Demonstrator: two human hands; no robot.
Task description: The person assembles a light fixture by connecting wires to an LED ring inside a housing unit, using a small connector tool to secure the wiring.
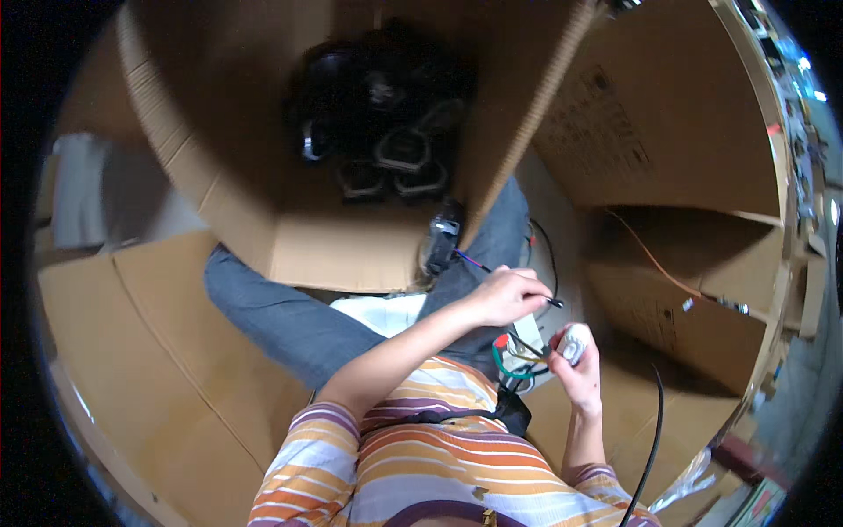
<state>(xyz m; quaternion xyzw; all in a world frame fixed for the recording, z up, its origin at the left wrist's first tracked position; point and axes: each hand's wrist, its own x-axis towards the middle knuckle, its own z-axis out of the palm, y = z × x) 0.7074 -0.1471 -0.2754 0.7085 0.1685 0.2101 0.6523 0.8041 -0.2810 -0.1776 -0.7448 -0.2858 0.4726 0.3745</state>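
Head view, left fisheye of pair: faces steeply down from close above. Striped shirt (430, 470) at 6 o'clock, open carton (342, 255) at 12, left hand (507, 297) and right hand (580, 371) near 4.

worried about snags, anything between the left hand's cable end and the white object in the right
Nothing visible stands between the black cable end in the left hand and the white object in the right hand.
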